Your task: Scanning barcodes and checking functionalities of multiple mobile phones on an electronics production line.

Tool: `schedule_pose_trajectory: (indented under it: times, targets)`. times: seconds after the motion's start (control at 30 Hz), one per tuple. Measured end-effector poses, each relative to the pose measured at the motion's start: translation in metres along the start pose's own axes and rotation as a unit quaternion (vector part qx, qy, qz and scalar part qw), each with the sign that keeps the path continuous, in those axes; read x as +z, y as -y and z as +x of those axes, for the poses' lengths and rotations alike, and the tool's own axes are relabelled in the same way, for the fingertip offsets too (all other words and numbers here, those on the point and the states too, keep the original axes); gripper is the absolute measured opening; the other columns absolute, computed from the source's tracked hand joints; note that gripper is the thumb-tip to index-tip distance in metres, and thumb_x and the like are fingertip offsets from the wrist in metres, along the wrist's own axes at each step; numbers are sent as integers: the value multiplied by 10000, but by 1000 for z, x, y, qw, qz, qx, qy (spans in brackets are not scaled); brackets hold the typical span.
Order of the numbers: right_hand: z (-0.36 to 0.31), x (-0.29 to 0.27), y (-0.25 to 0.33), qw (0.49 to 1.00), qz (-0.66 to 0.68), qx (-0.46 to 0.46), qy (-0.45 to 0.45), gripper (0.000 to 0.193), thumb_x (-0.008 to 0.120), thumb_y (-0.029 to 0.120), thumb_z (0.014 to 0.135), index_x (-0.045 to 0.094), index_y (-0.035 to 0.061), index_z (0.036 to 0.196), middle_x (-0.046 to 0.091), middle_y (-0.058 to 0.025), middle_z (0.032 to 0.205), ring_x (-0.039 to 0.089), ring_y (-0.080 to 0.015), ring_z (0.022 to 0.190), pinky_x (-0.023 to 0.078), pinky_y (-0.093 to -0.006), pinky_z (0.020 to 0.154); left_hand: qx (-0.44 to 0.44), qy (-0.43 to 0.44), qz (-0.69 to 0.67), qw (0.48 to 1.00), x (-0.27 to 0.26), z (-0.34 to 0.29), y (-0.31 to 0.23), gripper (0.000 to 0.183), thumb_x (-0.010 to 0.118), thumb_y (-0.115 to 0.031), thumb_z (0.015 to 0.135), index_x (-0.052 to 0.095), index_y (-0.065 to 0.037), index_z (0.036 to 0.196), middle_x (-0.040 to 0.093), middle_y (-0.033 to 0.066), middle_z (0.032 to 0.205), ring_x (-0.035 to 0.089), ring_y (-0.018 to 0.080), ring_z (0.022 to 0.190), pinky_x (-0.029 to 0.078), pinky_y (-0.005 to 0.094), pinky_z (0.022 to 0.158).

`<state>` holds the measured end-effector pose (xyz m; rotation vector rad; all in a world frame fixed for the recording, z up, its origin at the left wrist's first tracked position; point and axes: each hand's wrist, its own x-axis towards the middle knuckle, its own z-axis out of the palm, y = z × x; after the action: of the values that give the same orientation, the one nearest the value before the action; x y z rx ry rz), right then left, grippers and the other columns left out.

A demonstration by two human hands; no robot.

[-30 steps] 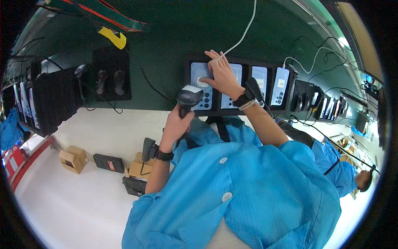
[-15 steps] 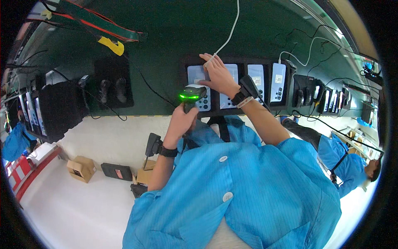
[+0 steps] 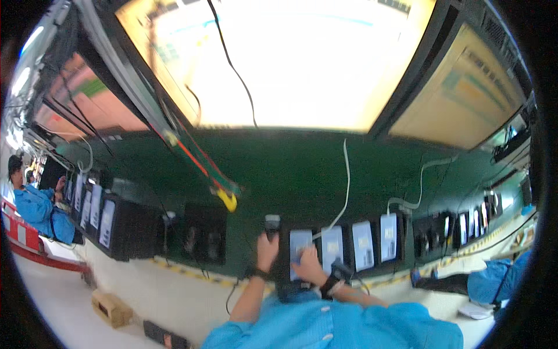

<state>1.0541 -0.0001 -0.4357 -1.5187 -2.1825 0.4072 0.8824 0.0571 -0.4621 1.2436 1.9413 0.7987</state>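
My left hand is closed around the handle of a dark handheld barcode scanner, held just left of a black tray. Several light-coloured phones lie side by side in the tray, labels on their backs. Over the lower half of the leftmost phone is my right hand. Its fingers look bent, but blur hides whether they grip or only touch it. A white cable comes down to the gap between this phone and the second phone. Black straps with small dark devices circle my wrists.
A bright large monitor stands ahead, with more screens either side. Left of my tray lies a black mat with dark objects. A yellow-ended strap hangs nearby. Co-workers in blue sit left and right; a cardboard box is on the floor.
The view has tilted up, bringing monitors in. My left hand has carried the scanner left, off the phone; its green light no longer shows. My right hand has come down from the cable end.
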Motion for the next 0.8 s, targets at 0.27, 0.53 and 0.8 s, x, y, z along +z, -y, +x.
schedule_pose_trajectory:
  times: [0.27, 0.53, 0.8]
  targets:
    - [21, -24, -44, 932, 274, 228, 67, 344, 728, 97, 755, 425, 40, 908, 475, -103, 751, 497, -228, 707, 427, -392, 615, 264, -188, 45, 945, 13, -15, -52, 505, 651, -263, 862, 478, 19, 1244, 452, 266, 1266, 423, 445, 1160, 330, 530, 991]
    - [46, -123, -64, 974, 142, 25, 173, 160, 553, 134, 899, 662, 22, 934, 665, -198, 872, 646, -367, 858, 509, -413, 729, 179, 163, -174, 955, -27, -40, -104, 297, 713, -216, 834, 609, -30, 1040, 668, 112, 918, 636, 183, 828, 496, 310, 755]
    - [75, -168, 2, 901, 405, 99, 120, 158, 614, 84, 879, 667, -48, 946, 675, -120, 912, 653, -196, 813, 494, -288, 702, 108, 215, -227, 944, -35, -73, -92, 250, 705, -167, 838, 617, -26, 1025, 667, 70, 888, 608, 113, 801, 486, 273, 716]
